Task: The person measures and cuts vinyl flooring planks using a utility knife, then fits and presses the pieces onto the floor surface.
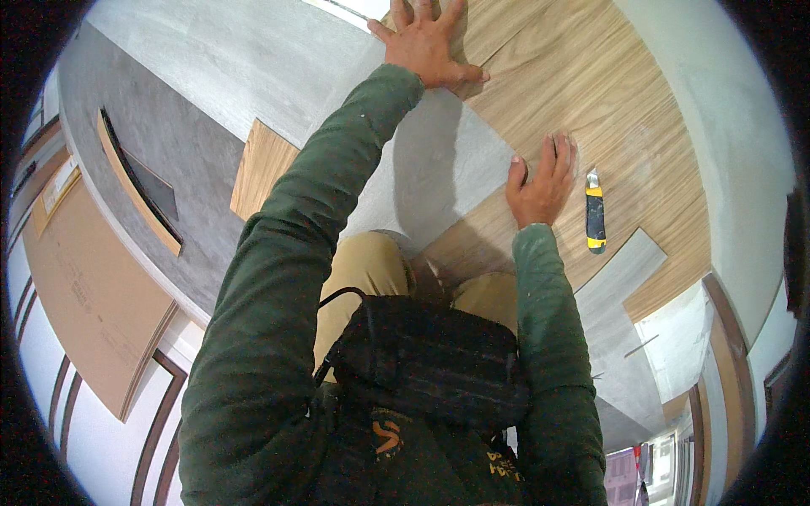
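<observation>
My left hand (pixel 424 44) lies spread at the top of the view, its palm over the seam between grey and wood-look flooring planks. Its fingers are apart and hold nothing. Farther right and nearer to me, my right hand (pixel 544 181) rests flat on a wood-look plank (pixel 624 110), fingers stretched forward. Just right of it lies a yellow and black utility knife (pixel 596 211), blade end pointing away from me. A grey plank (pixel 447 160) with a shadow across it stretches between my two hands and my knees.
Left of my arm are a short wood-look offcut (pixel 260 169) and a narrow curved-looking strip (pixel 135 181) on dark grey flooring. Large cardboard sheets (pixel 93 278) lean at the far left. A cut grey piece (pixel 624 261) lies at right, near the pale wall (pixel 726 110).
</observation>
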A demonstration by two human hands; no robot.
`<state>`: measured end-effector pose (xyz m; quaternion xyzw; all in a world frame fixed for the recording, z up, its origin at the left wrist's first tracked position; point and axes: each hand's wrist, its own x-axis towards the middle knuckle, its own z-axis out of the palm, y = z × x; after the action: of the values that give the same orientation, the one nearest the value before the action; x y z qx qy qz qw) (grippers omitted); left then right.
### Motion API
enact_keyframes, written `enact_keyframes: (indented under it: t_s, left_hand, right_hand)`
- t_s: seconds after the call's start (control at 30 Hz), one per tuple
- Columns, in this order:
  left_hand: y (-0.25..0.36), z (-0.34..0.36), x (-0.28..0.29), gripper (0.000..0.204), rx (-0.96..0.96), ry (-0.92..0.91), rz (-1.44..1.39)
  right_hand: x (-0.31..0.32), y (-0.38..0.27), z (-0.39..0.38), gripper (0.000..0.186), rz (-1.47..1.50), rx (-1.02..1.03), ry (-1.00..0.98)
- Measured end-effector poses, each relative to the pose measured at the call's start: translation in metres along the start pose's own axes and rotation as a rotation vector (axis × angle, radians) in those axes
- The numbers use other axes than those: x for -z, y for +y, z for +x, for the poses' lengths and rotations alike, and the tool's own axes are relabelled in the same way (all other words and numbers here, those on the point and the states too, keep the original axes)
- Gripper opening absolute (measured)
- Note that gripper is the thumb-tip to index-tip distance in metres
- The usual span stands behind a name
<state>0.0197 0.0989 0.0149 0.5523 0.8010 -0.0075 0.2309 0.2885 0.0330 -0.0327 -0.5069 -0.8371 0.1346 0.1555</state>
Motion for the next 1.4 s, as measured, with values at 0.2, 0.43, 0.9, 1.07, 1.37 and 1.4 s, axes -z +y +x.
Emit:
enact_keyframes:
  t_s: [0.2, 0.43, 0.9, 1.07, 1.37, 1.4]
  left_hand:
    - [0.0, 0.0, 0.005, 0.113, 0.035, -0.021, 0.051]
    - [0.011, -0.002, 0.007, 0.111, 0.067, -0.053, 0.029]
    - [0.016, 0.004, -0.064, 0.071, 0.098, 0.557, -0.108]
    - [0.019, -0.01, -0.064, 0.069, 0.133, 0.506, -0.211]
    - [0.021, -0.031, -0.07, 0.071, 0.069, 0.42, -0.195]
    - [0.022, -0.034, -0.071, 0.071, 0.056, 0.408, -0.194]
  right_hand:
    - [-0.002, -0.002, 0.0, 0.057, 0.041, -0.012, -0.006]
    - [0.003, 0.0, 0.002, 0.058, 0.016, -0.032, -0.03]
    - [-0.003, -0.01, 0.0, 0.057, -0.004, 0.009, -0.038]
    - [-0.005, -0.008, 0.0, 0.059, 0.002, 0.026, -0.033]
    - [0.0, -0.001, 0.002, 0.061, 0.004, -0.011, -0.069]
    - [0.002, -0.001, 0.002, 0.061, 0.002, -0.027, -0.078]
